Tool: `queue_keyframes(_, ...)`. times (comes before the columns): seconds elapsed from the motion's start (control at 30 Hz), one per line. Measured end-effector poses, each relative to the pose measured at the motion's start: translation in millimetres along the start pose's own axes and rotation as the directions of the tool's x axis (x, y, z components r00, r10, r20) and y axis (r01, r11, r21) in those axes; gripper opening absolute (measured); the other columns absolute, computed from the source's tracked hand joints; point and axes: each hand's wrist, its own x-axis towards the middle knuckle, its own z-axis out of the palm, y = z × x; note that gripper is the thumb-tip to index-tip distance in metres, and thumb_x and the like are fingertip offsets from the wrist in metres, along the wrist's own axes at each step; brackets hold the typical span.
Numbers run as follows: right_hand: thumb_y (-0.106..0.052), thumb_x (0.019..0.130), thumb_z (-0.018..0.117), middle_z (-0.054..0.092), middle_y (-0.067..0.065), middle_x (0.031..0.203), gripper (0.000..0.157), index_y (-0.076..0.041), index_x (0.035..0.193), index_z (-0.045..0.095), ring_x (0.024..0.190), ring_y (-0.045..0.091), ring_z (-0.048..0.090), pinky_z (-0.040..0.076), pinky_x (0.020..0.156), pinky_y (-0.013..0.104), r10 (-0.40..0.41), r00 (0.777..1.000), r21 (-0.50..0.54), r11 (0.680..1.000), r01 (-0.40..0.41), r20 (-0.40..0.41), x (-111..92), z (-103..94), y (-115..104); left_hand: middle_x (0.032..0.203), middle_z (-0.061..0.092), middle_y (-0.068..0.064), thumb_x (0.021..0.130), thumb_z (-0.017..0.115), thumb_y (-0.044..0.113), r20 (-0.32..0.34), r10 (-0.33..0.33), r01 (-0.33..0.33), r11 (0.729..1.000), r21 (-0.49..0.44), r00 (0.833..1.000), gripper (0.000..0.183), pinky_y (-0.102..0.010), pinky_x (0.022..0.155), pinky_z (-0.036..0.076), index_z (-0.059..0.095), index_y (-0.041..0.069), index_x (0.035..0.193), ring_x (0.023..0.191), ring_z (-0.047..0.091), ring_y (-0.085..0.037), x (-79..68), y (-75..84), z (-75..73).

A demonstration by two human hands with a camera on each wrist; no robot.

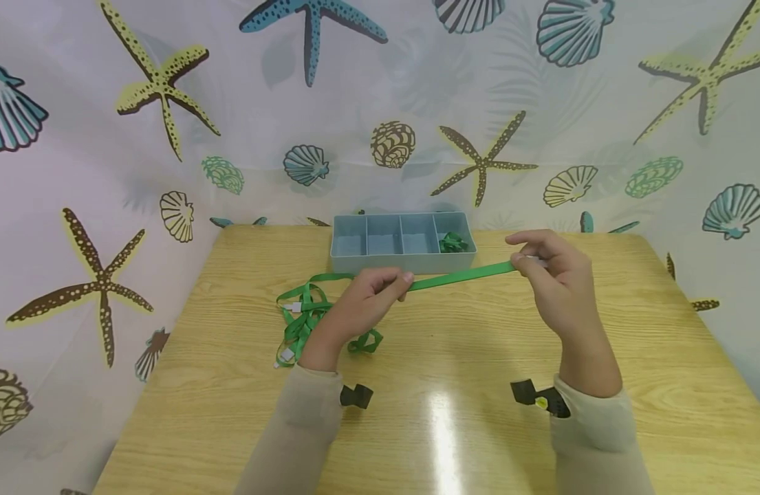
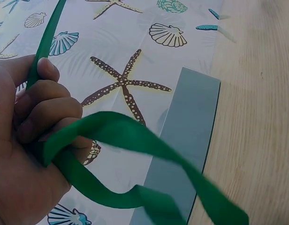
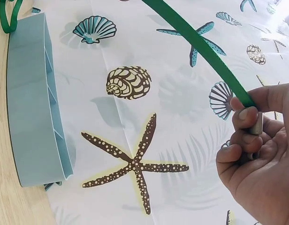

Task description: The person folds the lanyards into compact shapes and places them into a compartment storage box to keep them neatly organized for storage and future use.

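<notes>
A green lanyard is stretched between my two hands above the table, in front of the divided box. My left hand pinches it between thumb and forefinger, the other fingers curled over it. In the left wrist view, loose loops of the lanyard hang from below that palm. At its other end, my right hand pinches the strap close to a pale clip, which lies against the fingers. More green lanyards with white clips lie heaped on the table beside and beneath my left forearm.
A blue-grey box with several compartments stands at the table's back edge. Its rightmost compartment holds a bundled green lanyard. A curtain printed with shells and starfish hangs behind the wooden table.
</notes>
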Motion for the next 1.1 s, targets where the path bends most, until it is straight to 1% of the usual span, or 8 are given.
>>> queue_keyframes(0.17,0.014,0.097,0.056,0.059,-0.007,0.07,0.019,0.014,0.111,0.07,0.051,0.009,0.029,0.032,0.056,0.025,0.029,0.999,0.003,1.0,-0.029,-0.043,1.8,-7.2,0.6,0.06,0.026,-0.002,0.116,0.046,0.035,0.006,-0.003,0.003,1.0,0.013,1.0,0.043,-0.033,0.06,0.03,0.055,0.014,0.079,0.053,0.02,-0.023,0.5,-0.7,-0.1)
queue_keyframes(0.33,0.015,0.097,0.054,0.06,-0.006,0.069,0.019,0.018,0.11,0.068,0.053,0.01,0.029,0.034,0.062,0.024,0.048,0.995,0.082,0.996,-0.042,-0.083,2.9,-14.8,1.0,0.06,0.026,-0.003,0.115,0.047,0.038,-0.002,-0.014,0.014,1.0,0.009,1.0,0.044,-0.033,0.058,0.03,0.057,0.015,0.08,0.052,0.02,-0.022,-0.1,-1.0,-0.9)
queue_keyframes(0.4,0.015,0.097,0.054,0.06,-0.006,0.068,0.019,0.02,0.11,0.067,0.053,0.011,0.028,0.033,0.061,0.025,0.05,0.994,0.11,0.993,-0.039,-0.093,2.8,-17.5,1.4,0.061,0.026,-0.003,0.115,0.047,0.04,0.001,-0.017,0.017,1.0,0.007,1.0,0.044,-0.033,0.058,0.03,0.057,0.015,0.08,0.053,0.02,-0.023,-0.2,-1.3,-0.9)
queue_keyframes(0.6,0.015,0.097,0.055,0.06,-0.006,0.066,0.018,0.017,0.108,0.069,0.05,0.01,0.024,0.028,0.057,0.026,0.061,0.99,0.141,0.989,-0.042,-0.13,3.1,-23.5,2.5,0.06,0.025,-0.002,0.115,0.047,0.04,0.006,-0.022,0.022,1.0,0.012,1.0,0.043,-0.034,0.058,0.03,0.059,0.015,0.082,0.052,0.02,-0.023,-0.6,-1.2,-1.2)
queue_keyframes(0.73,0.016,0.096,0.055,0.061,-0.005,0.066,0.019,0.017,0.107,0.07,0.053,0.011,0.028,0.032,0.061,0.023,0.075,0.985,0.186,0.982,-0.046,-0.153,3.2,-26.4,3.8,0.06,0.025,-0.001,0.115,0.047,0.04,0.005,-0.032,0.032,0.999,0.017,0.999,0.043,-0.034,0.058,0.03,0.06,0.015,0.083,0.052,0.02,-0.023,-1.0,-0.9,-1.8)
queue_keyframes(0.87,0.017,0.095,0.054,0.062,-0.004,0.066,0.018,0.019,0.106,0.068,0.06,0.012,0.04,0.038,0.067,0.021,0.081,0.982,0.217,0.975,-0.043,-0.168,3.3,-28.3,4.0,0.06,0.026,-0.001,0.115,0.047,0.04,0.007,-0.034,0.034,0.999,0.025,0.999,0.043,-0.033,0.058,0.03,0.06,0.016,0.083,0.053,0.021,-0.022,-0.9,-0.5,-2.5)
queue_keyframes(1.0,0.015,0.097,0.055,0.061,-0.002,0.067,0.017,0.021,0.107,0.067,0.064,0.014,0.044,0.041,0.068,0.021,0.106,0.977,0.183,0.981,-0.072,-0.185,2.8,-31.1,2.1,0.06,0.027,-0.001,0.115,0.047,0.042,0.009,-0.036,0.035,0.999,0.028,0.999,0.043,-0.033,0.059,0.03,0.06,0.016,0.083,0.053,0.021,-0.022,-1.3,-0.1,-3.2)
queue_keyframes(1.1,0.013,0.098,0.056,0.061,-0.001,0.068,0.017,0.015,0.106,0.071,0.065,0.014,0.045,0.042,0.069,0.022,0.131,0.97,0.158,0.982,-0.099,-0.204,2.6,-34.5,1.8,0.06,0.027,-0.001,0.115,0.047,0.042,0.011,-0.031,0.031,0.999,0.028,0.999,0.043,-0.033,0.058,0.03,0.06,0.016,0.083,0.052,0.021,-0.022,-1.7,0.1,-3.4)
